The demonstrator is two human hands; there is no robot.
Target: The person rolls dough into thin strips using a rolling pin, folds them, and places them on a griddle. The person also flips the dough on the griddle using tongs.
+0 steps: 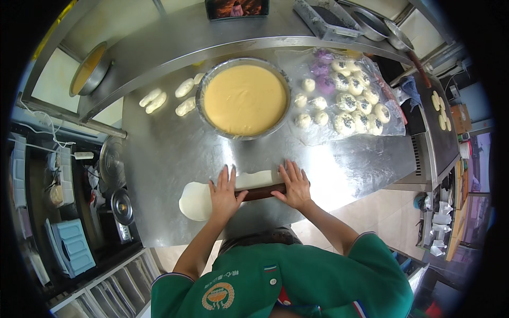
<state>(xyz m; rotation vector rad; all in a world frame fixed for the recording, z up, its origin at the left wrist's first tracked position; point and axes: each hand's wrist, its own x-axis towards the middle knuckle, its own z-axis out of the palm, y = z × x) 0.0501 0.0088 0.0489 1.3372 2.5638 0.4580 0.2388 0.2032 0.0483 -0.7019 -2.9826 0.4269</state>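
Observation:
A long flat sheet of pale dough point(196, 202) lies across the near part of the steel table, its rounded left end wider than the strip to the right. On top of it rests a dark brown rolling pin point(261, 192). My left hand point(225, 195) lies over the pin's left part, fingers stretched forward and thumb along the pin. Over its right end is my right hand point(294, 186), with spread fingers and the thumb pointing inward. Both palms press on the pin without wrapping round it, and they hide its ends.
A large bowl of yellow batter point(245, 98) stands beyond the dough on the steel table point(169, 143). Several dough pieces point(156, 102) lie left of it. Round buns point(345, 102), many dark-speckled, sit on plastic film point(389, 124) at right. A steel shelf point(180, 37) spans the back.

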